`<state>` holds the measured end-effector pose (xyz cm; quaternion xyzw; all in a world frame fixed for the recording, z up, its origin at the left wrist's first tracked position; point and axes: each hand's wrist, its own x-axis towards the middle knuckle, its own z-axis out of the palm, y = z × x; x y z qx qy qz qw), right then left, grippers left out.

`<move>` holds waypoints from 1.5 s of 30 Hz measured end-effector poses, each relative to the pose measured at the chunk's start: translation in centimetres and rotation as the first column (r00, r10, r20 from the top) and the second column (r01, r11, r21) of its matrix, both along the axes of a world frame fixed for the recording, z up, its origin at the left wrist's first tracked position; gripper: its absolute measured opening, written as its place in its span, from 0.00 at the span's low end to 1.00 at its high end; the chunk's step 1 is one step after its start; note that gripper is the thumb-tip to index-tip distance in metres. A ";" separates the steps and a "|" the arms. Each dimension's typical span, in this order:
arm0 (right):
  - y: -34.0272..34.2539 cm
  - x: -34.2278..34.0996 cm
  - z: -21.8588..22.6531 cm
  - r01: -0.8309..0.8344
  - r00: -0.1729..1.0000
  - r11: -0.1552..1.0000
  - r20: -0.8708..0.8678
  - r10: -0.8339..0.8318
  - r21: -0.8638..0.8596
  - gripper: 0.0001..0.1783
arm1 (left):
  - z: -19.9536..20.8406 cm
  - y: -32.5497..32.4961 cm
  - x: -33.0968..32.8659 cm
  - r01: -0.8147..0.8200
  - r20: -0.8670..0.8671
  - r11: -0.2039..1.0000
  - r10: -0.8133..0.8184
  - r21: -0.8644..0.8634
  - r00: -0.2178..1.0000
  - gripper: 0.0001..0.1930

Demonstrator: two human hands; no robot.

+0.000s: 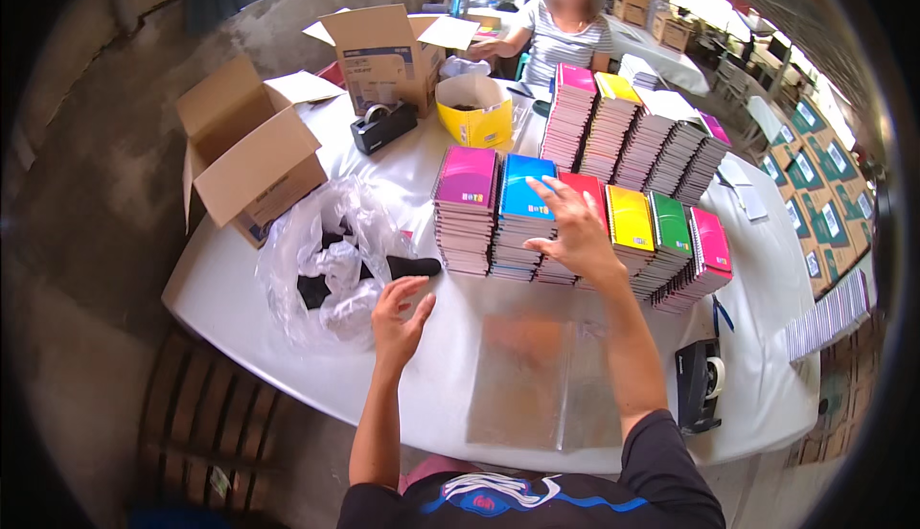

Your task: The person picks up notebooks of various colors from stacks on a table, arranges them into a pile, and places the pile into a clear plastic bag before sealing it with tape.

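My right hand (577, 230) is over the front row of spiral notebooks, its fingers spread and nothing in them. Below it are the stacks with a blue cover (525, 194) and a red cover (586, 187); whether the fingers touch them I cannot tell. To their left stands a purple stack (468, 170); to their right are yellow (630, 218), green (671, 227) and pink (710, 241) ones. My left hand (398, 323) hovers with fingers apart, empty, beside a small black item (414, 267) at a clear plastic bag (287, 285) holding crumpled white and black material.
Clear plastic sleeves (513, 400) lie before me on the white-covered table (431, 404). A tape dispenser (700, 385) and pliers (722, 313) sit right. Open cartons (259, 160), another dispenser (383, 128), a yellow container (476, 117) and taller notebook stacks (570, 112) stand behind. A person (570, 35) sits opposite.
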<state>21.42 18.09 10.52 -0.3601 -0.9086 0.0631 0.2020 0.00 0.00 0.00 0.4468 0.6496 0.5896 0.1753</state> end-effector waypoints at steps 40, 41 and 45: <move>7.6 6.4 -4.1 0.054 0.982 0.995 0.183 -0.037 -0.087 0.39 | 1.3 -0.4 3.2 0.417 0.931 0.832 -0.336 0.365 -0.146 0.23; 8.4 6.4 -4.2 0.026 0.983 0.994 0.186 -0.006 -0.107 0.36 | 1.0 -0.3 3.3 0.422 0.937 0.837 -0.324 0.349 -0.132 0.23; 8.0 5.5 0.9 0.042 0.996 0.895 0.087 -0.004 -0.444 0.24 | 1.0 -0.2 4.0 0.498 0.961 0.823 -0.258 0.272 -0.098 0.26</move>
